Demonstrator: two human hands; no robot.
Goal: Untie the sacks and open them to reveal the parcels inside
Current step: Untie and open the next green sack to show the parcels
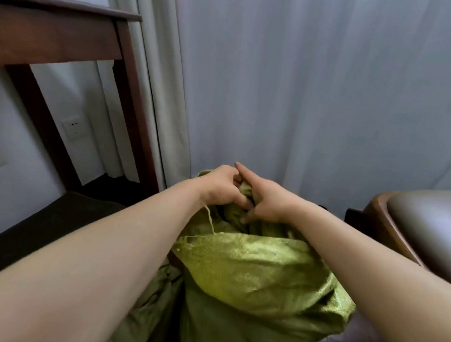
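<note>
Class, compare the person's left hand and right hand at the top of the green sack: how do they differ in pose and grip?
The left hand is curled into a fist around the bunched neck of the green sack; the right hand is looser, with one finger pointing up. A pale string trails from below the left hand; none shows by the right hand. Both are bare and meet at the sack's gathered top.

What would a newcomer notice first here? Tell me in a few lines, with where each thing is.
First, the shiny green woven sack at bottom centre, its gathered neck gripped by the left hand and the right hand, with a pale string trailing below the left wrist. Behind hangs a pale curtain; a dark wooden table stands upper left, and a brown padded chair at the right edge.
</note>
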